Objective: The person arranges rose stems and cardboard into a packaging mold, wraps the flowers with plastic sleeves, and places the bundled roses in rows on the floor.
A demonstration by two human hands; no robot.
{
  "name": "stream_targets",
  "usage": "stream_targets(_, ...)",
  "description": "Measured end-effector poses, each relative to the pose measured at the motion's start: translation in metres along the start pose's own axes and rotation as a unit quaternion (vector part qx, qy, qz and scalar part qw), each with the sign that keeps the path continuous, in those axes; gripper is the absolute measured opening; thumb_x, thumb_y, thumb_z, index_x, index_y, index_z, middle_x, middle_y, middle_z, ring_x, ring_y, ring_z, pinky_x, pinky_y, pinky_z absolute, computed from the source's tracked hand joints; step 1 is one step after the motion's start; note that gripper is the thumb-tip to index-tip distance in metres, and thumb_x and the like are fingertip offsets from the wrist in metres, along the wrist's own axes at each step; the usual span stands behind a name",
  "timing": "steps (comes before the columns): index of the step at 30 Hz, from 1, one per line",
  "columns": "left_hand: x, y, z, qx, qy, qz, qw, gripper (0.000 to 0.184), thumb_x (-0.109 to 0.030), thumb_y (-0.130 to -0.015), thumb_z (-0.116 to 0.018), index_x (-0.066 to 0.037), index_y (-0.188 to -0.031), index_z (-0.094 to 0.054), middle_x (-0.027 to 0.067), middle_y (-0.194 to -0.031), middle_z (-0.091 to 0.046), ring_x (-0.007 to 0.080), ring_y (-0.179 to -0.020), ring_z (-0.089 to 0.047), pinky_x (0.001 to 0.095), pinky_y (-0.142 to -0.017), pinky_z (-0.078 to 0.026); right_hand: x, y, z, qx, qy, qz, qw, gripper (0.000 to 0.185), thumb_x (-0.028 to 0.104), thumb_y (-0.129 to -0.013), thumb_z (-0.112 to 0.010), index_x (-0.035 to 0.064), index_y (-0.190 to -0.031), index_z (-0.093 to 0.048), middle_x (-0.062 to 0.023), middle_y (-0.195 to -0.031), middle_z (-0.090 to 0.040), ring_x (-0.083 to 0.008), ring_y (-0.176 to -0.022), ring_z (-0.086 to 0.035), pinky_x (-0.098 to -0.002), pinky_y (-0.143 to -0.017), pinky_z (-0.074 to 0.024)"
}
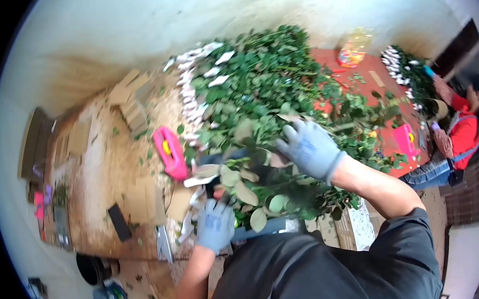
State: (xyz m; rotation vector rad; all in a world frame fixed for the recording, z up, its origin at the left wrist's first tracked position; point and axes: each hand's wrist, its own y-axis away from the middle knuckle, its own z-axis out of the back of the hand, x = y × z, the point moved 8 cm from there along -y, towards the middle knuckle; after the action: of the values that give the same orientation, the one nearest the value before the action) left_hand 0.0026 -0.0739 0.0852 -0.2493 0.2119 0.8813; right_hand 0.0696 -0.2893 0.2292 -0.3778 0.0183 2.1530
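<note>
My left hand (215, 225), in a grey glove, is at the near table edge with its fingers curled round leafy stems (246, 194); leaves partly hide what it grips. White-wrapped flower heads (186, 226) lie beside it. My right hand (311, 149), also gloved, is over the foliage to the right, its fingers apart and touching leaves. Dark leaves below it are blurred. Behind both hands a large pile of leafy cut flowers (266, 72) covers the table, with white-wrapped heads (189, 96) lined up on its left side.
A pink tape dispenser (171, 156) lies left of the pile, near cardboard pieces (146, 200) and a black phone-like slab (119, 223). On the red surface are a clear bag (354, 49) and another pink dispenser (405, 140). A co-worker (464, 133) handles flowers at right.
</note>
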Motion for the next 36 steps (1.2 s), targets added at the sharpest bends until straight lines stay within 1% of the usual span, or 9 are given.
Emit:
stream_targets(1, -0.002, 0.001, 0.000, 0.031, -0.027, 0.003, 0.999, 0.014, -0.017, -0.084, -0.067, -0.008, -0.093, -0.071, 0.0099, -0.124, -0.065, 0.0308, -0.102, -0.055, 0.0458, -0.082, -0.049, 0.009, 0.011, -0.009, 0.026, -0.005, -0.004, 1.000, 0.018, 0.025, -0.087, -0.065, 0.0126, -0.100, -0.068, -0.0093, -0.100, -0.064, -0.0290, -0.099, -0.064, -0.0419, -0.076, -0.0550)
stream_targets(3, 0.002, 0.002, 0.001, -0.053, -0.005, -0.012, 0.998, 0.011, -0.018, -0.084, -0.067, -0.009, -0.090, -0.070, 0.0100, -0.120, -0.065, 0.0305, -0.099, -0.055, 0.0460, -0.081, -0.049, 0.021, 0.028, -0.054, 0.171, -0.035, -0.033, 0.984, 0.019, 0.024, -0.091, -0.062, 0.0135, -0.105, -0.069, -0.0109, -0.105, -0.066, -0.0309, -0.103, -0.066, -0.0428, -0.078, -0.0562)
stream_targets(10, 0.000, -0.001, 0.002, -0.029, -0.021, -0.016, 0.999, 0.015, -0.016, -0.085, -0.067, -0.004, -0.092, -0.072, 0.0049, -0.143, -0.060, 0.0261, -0.093, -0.056, 0.0420, -0.078, -0.050, 0.018, 0.054, -0.143, 0.278, -0.063, -0.071, 0.956, 0.022, 0.023, -0.093, -0.062, 0.0137, -0.111, -0.070, -0.0125, -0.110, -0.066, -0.0327, -0.105, -0.065, -0.0454, -0.082, -0.0547)
stream_targets(13, 0.001, -0.001, -0.001, -0.020, -0.014, -0.012, 1.000, 0.015, -0.018, -0.087, -0.065, -0.007, -0.093, -0.072, 0.0043, -0.144, -0.059, 0.0257, -0.093, -0.056, 0.0424, -0.077, -0.050, 0.023, 0.050, -0.122, 0.214, 0.005, -0.064, 0.975, 0.027, 0.031, -0.090, -0.068, 0.0111, -0.108, -0.068, -0.0119, -0.104, -0.063, -0.0327, -0.101, -0.061, -0.0440, -0.077, -0.0521)
stream_targets(19, 0.003, -0.002, -0.005, -0.018, -0.013, -0.013, 1.000, 0.010, -0.016, -0.084, -0.066, -0.007, -0.087, -0.069, 0.0062, -0.130, -0.065, 0.0272, -0.091, -0.057, 0.0426, -0.076, -0.050, 0.048, 0.020, -0.072, 0.104, 0.040, -0.107, 0.988, 0.038, 0.042, -0.107, -0.048, 0.0143, -0.099, -0.072, -0.0066, -0.094, -0.066, -0.0254, -0.091, -0.063, -0.0413, -0.072, -0.0454)
stream_targets(25, 0.002, -0.002, -0.001, -0.035, -0.003, -0.014, 0.999, 0.009, -0.014, -0.083, -0.067, -0.006, -0.087, -0.069, 0.0075, -0.127, -0.065, 0.0272, -0.091, -0.057, 0.0412, -0.076, -0.050, 0.034, 0.023, -0.134, 0.259, -0.022, -0.135, 0.956, 0.029, 0.032, -0.105, -0.050, 0.0139, -0.104, -0.073, -0.0103, -0.101, -0.070, -0.0283, -0.092, -0.067, -0.0419, -0.072, -0.0482)
stream_targets(27, 0.000, -0.003, 0.001, -0.050, 0.000, -0.024, 0.998, 0.012, -0.014, -0.084, -0.067, -0.005, -0.091, -0.071, 0.0076, -0.132, -0.064, 0.0273, -0.091, -0.057, 0.0412, -0.076, -0.050, 0.033, 0.027, -0.136, 0.248, -0.033, -0.086, 0.964, 0.021, 0.021, -0.097, -0.055, 0.0131, -0.110, -0.069, -0.0127, -0.109, -0.067, -0.0304, -0.102, -0.066, -0.0429, -0.077, -0.0512)
stream_targets(30, 0.000, -0.003, 0.002, -0.046, 0.007, -0.023, 0.999, 0.014, -0.014, -0.085, -0.067, -0.004, -0.093, -0.072, 0.0081, -0.137, -0.063, 0.0280, -0.091, -0.056, 0.0412, -0.077, -0.050, 0.031, 0.030, -0.141, 0.227, -0.063, -0.057, 0.970, 0.021, 0.024, -0.098, -0.056, 0.0158, -0.111, -0.070, -0.0103, -0.107, -0.068, -0.0287, -0.098, -0.065, -0.0424, -0.076, -0.0499)
stream_targets(36, 0.000, -0.004, 0.000, -0.009, 0.011, -0.004, 1.000, 0.012, -0.013, -0.085, -0.066, -0.004, -0.090, -0.071, 0.0082, -0.142, -0.061, 0.0293, -0.093, -0.056, 0.0426, -0.085, -0.050, 0.010, 0.042, -0.124, 0.212, -0.019, -0.118, 0.970, 0.019, 0.021, -0.094, -0.060, 0.0139, -0.107, -0.071, -0.0103, -0.102, -0.066, -0.0291, -0.098, -0.064, -0.0427, -0.077, -0.0506)
